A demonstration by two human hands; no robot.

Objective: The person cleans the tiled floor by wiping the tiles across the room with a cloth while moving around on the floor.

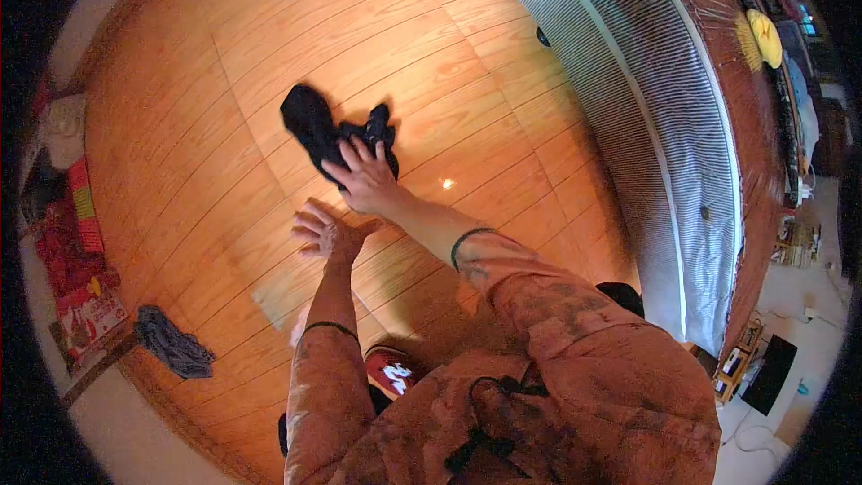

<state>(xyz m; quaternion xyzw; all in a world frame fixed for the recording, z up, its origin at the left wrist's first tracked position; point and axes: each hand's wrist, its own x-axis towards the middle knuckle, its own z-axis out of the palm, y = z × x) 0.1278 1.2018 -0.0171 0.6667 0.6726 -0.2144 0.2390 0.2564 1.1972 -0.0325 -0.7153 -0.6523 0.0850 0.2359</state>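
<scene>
A crumpled black cloth item [310, 121], dark and soft-looking, lies on the wood-patterned floor [359, 27]. My right hand [366, 181] rests on its lower right part with the fingers spread. Part of the cloth is hidden beneath that hand. Just below and to the left, my left hand [325, 232] hovers with its fingers apart. Nothing is in it, and it does not touch the cloth.
A bed with a striped cover [628, 117] runs along the right side. Grey cloth [173, 341] lies at the lower left, near red bags [90, 310]. One red shoe [388, 368] shows beneath me. A dark screen [769, 375] stands far right.
</scene>
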